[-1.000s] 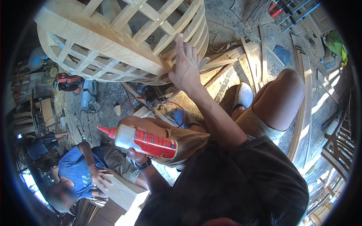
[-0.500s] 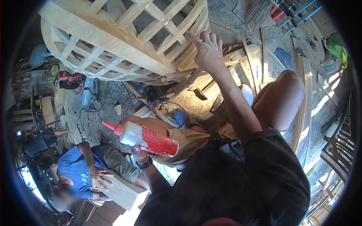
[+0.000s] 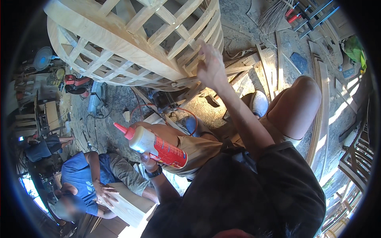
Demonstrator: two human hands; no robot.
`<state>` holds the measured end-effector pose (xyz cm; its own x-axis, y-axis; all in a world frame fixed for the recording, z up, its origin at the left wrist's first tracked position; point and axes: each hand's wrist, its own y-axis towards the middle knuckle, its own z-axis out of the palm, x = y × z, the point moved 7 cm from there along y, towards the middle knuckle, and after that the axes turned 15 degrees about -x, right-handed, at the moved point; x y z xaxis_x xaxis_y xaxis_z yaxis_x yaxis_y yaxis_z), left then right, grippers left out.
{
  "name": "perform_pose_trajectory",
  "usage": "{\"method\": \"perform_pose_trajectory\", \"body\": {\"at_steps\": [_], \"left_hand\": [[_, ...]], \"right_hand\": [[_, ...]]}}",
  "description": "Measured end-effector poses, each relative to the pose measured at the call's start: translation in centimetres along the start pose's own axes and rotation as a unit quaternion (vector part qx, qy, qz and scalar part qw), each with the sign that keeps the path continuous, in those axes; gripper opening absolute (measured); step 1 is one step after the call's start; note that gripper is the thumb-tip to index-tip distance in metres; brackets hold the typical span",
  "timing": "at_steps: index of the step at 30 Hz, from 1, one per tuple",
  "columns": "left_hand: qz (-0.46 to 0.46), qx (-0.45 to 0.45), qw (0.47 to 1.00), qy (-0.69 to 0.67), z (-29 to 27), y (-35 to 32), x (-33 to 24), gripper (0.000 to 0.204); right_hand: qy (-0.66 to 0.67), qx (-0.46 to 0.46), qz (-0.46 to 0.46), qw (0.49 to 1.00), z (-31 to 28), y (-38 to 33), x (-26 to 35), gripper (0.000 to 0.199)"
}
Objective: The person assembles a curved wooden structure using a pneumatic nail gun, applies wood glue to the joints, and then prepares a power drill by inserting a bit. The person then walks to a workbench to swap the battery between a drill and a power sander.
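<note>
My left hand (image 3: pixel 148 162) is closed around a glue bottle (image 3: pixel 168 154), white and red with a pointed red nozzle. The bottle lies tilted over my left thigh, its nozzle toward the upper left. My right hand (image 3: pixel 213 69) is up by the right end of a curved wooden lattice frame (image 3: pixel 131 47). Motion blurs its fingers; the forefinger and thumb look apart, and I see nothing held. Whether a fingertip touches the lattice I cannot tell.
At lower left a co-worker's hand (image 3: pixel 106 193) rests on a pale wooden board (image 3: pixel 129 212). A red power tool (image 3: pixel 75 84) and a fan (image 3: pixel 42 58) stand at left. Wood strips (image 3: pixel 279 59), a broom (image 3: pixel 274 18) and clamps (image 3: pixel 315 18) lie at right. An orange hose (image 3: pixel 195 119) loops near my feet.
My right hand has come down and left toward the lattice, its fingers less spread. The glue bottle has shifted slightly right and down in my left hand.
</note>
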<state>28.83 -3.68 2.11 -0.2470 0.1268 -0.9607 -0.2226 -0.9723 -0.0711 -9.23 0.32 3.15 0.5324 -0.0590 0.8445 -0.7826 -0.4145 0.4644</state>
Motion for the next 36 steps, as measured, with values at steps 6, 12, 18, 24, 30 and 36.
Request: {"method": "perform_pose_trajectory", "body": {"at_steps": [6, 12, 18, 24, 30, 36], "left_hand": [[-0.004, 0.005, 1.000, -0.001, 0.1, -0.1, 0.1, 0.094], [-0.009, 0.003, 1.000, 0.001, -0.4, -0.3, 0.1, 0.094], [-0.011, 0.012, 1.000, -0.002, 0.3, -0.2, 0.3, 0.094], [-0.011, 0.008, 1.000, -0.001, 0.0, -0.4, 0.3, 0.094], [-0.008, 0.012, 1.000, 0.002, 0.2, -0.3, 0.0, 0.094], [-0.007, 0.017, 1.000, 0.002, 0.3, -0.3, -0.1, 0.094]], "right_hand": [[-0.053, -0.003, 0.010, 0.999, 3.0, -1.4, 2.6, 0.087], [-0.145, 0.105, -0.007, 0.984, 2.9, -2.0, 2.9, 0.099], [-0.112, 0.015, -0.027, 0.993, 2.6, -1.8, 3.2, 0.094], [-0.109, 0.032, 0.000, 0.994, 1.9, -1.7, 3.6, 0.083], [0.014, -0.009, 0.024, 1.000, 2.0, -2.5, 1.6, 0.066], [0.707, 0.015, 0.440, 0.553, 4.2, -2.4, 1.1, 0.054]]}}
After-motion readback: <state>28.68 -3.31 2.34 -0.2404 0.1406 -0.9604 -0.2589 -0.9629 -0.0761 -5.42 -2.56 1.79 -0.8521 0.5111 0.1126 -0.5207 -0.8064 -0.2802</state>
